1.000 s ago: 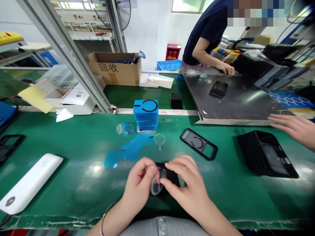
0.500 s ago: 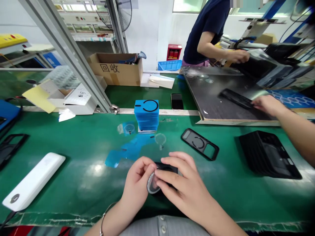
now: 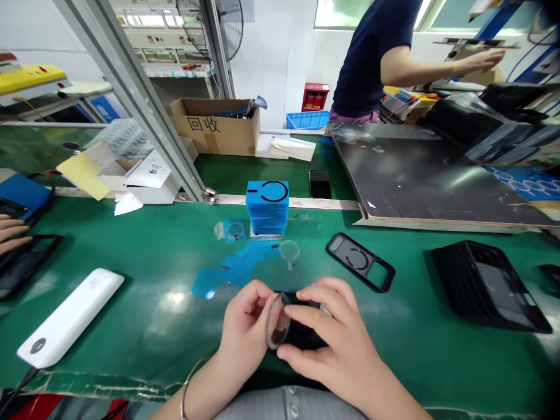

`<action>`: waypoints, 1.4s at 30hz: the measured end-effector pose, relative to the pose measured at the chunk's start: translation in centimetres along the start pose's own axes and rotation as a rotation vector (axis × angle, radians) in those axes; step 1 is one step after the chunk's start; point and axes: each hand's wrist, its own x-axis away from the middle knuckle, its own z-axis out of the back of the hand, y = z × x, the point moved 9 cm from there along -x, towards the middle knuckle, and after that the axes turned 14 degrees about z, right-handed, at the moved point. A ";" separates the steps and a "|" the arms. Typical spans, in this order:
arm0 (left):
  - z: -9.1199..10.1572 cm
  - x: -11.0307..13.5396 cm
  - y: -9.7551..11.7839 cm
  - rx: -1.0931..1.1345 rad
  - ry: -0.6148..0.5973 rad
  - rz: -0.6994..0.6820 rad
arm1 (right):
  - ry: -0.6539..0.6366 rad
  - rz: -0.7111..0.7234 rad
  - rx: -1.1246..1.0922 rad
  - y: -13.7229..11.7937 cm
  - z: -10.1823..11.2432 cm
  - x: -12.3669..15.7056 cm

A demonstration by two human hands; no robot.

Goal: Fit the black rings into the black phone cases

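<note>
Two hands [image 3: 247, 321] [image 3: 339, 332], fingers [image 3: 326, 297] pinching clear ring [image 3: 278, 321], black case [image 3: 304, 335]

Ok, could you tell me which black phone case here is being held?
The front case, between the left hand and right hand; the single case and the stack beyond lie untouched.

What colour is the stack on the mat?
The stack is blue with a black ring on top; head view.

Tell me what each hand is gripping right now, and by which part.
The left hand pinches a clear round disc by its rim. The right hand grips a black phone case, fingers across it; the exact hold is partly hidden.
</note>
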 end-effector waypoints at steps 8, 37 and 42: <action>1.3 -0.1 4.0 -0.519 0.095 -0.306 | 0.141 -0.069 -0.048 2.6 2.0 -0.2; 0.1 -0.7 7.6 -0.246 -0.023 -0.384 | 0.109 0.163 0.085 0.4 1.2 -5.1; -1.0 2.5 7.8 -0.491 -0.086 -0.630 | 0.092 0.101 -0.048 0.9 0.7 -4.9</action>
